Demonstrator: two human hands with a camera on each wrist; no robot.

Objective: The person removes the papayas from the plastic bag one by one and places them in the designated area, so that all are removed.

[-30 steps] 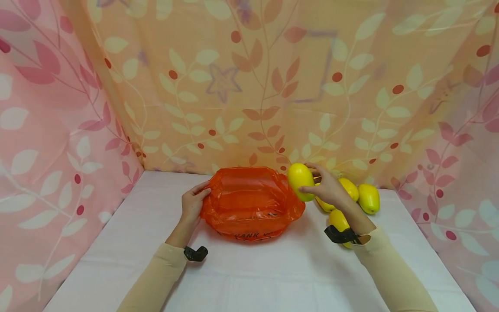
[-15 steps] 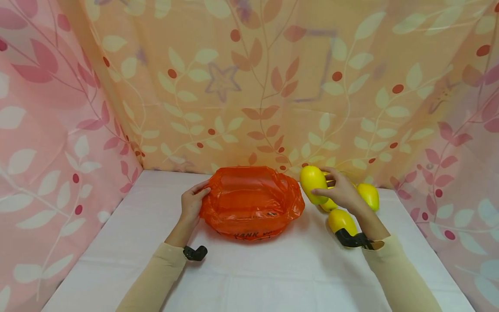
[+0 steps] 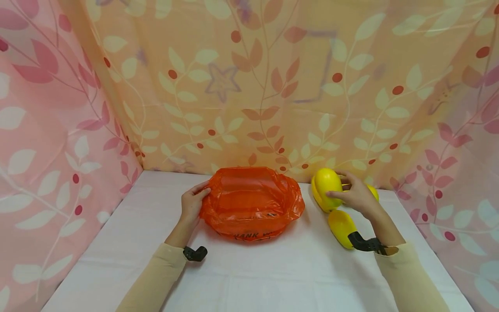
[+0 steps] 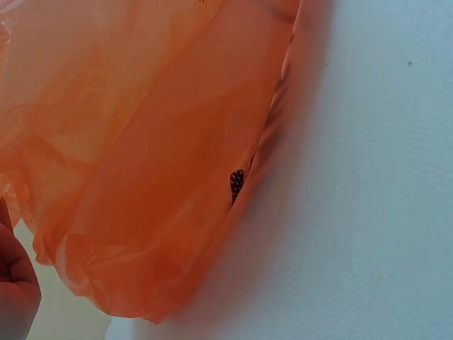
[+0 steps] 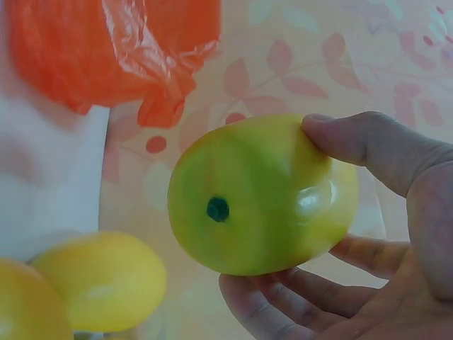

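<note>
An orange-red plastic bag (image 3: pixel 249 203) with dark lettering lies open-mouthed on the white table. My left hand (image 3: pixel 192 201) pinches the left edge of its rim; in the left wrist view the bag's side (image 4: pixel 163 156) fills much of the picture. To the right of the bag, my right hand (image 3: pixel 356 195) grips a yellow mango (image 3: pixel 328 181) between thumb and fingers. The right wrist view shows that mango's greenish end (image 5: pixel 241 205) with a dark green stem stub. Another mango (image 3: pixel 317 198) sits just behind the held one, partly hidden by it.
One mango (image 3: pixel 340 227) lies nearer the front, close to the right wrist's black camera (image 3: pixel 362 242). A further mango (image 3: pixel 374 192) is mostly hidden behind the right hand. Floral curtains (image 3: pixel 273 86) enclose the back and sides of the white table (image 3: pixel 249 277).
My right hand has moved right with the mango, away from the bag and over toward the other mangoes. The left hand and the bag have stayed in place.
</note>
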